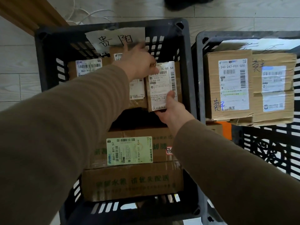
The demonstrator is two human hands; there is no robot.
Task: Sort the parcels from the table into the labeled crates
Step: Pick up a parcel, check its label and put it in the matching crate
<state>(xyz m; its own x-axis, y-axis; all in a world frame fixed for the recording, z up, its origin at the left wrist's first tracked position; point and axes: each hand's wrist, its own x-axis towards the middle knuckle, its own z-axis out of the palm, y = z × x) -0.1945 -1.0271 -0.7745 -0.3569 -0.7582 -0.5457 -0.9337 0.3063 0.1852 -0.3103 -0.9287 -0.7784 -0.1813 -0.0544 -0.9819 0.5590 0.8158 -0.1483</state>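
Small brown white-labelled cardboard parcel (162, 85), inside black slatted plastic crate (190, 65) by its right wall; gripped underneath by right hand (169, 109), steadied on top by outstretched left hand (140, 62), likely for slotting beside neighbouring boxes.

A pale grey wood-grain plank floor (16, 59) fills the background, with a tangle of thin white cables (90, 14) lying on it at the top, a slanted brown wooden board (30, 12) beside them at upper left, and a blurred black object (186, 2) at the top edge.
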